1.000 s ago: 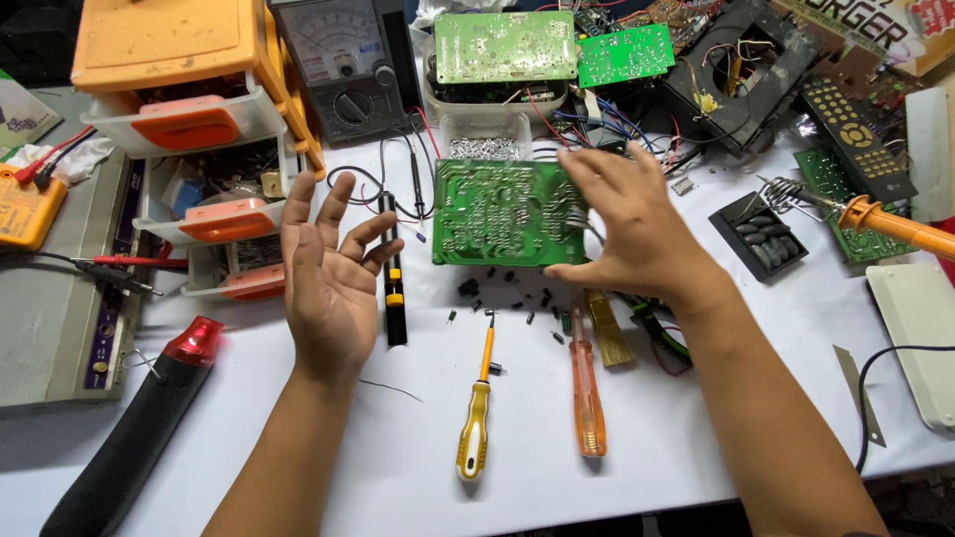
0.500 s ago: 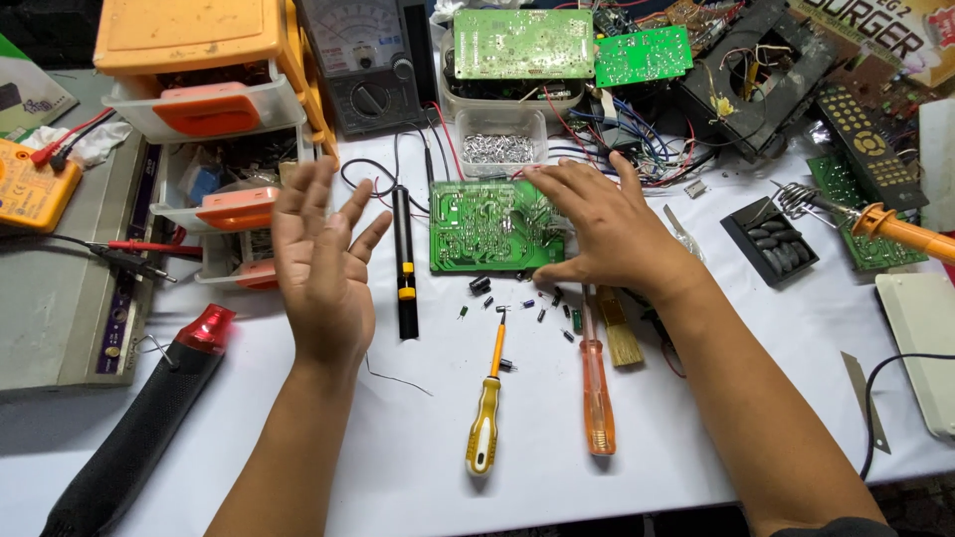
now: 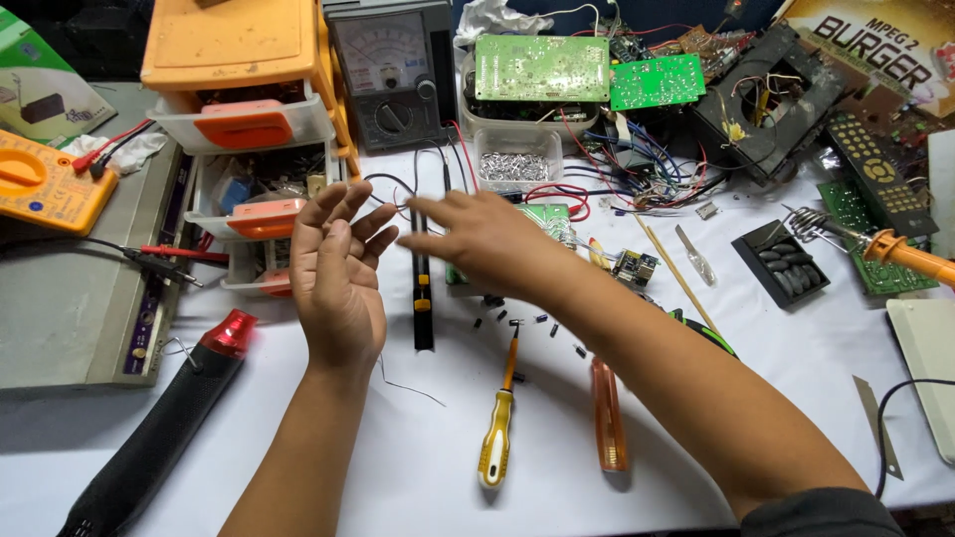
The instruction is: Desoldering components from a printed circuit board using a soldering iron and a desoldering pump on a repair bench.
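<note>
My left hand (image 3: 338, 273) is raised over the white table (image 3: 418, 487), palm up and fingers spread, holding nothing. My right hand (image 3: 477, 239) reaches across to the left, its flat fingers nearly touching the left fingertips, and it is also empty. Under my right wrist lies a green circuit board (image 3: 550, 219), mostly hidden. A black pen-shaped tool (image 3: 423, 303) lies between the hands. Several small black components (image 3: 517, 323) are scattered below my right hand. A yellow screwdriver (image 3: 497, 428) and an orange screwdriver (image 3: 609, 413) lie nearer to me.
An orange drawer cabinet (image 3: 239, 60) and an analog meter (image 3: 393, 70) stand at the back left. A yellow multimeter (image 3: 45, 184) and a black heat gun (image 3: 164, 423) lie at left. Circuit boards (image 3: 542, 68), a box of screws (image 3: 515, 164) and an orange soldering iron (image 3: 910, 257) fill the back right.
My right hand has left the green board and swept left toward my left hand. The left hand stayed raised and open. The view shifted right.
</note>
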